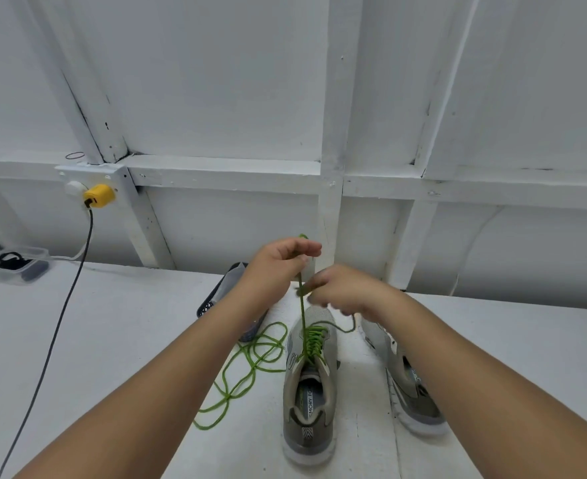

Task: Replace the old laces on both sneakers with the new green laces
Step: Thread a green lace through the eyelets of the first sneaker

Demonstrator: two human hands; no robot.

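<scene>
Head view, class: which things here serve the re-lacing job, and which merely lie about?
Job: grey mesh sneaker part-laced in green; second grey sneaker; taut green lace gripped by left hand, right hand; loose green cord.

Lying about: yellow plug adapter; black cable; clear plastic tub; dark mesh basket.

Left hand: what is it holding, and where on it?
The left hand pinches the green lace on its free length, pulled taut above the sneaker.

A single wide-angle head view looks forward and down over a white table (pixel 112 340), close, wall filling the upper frame.
</scene>
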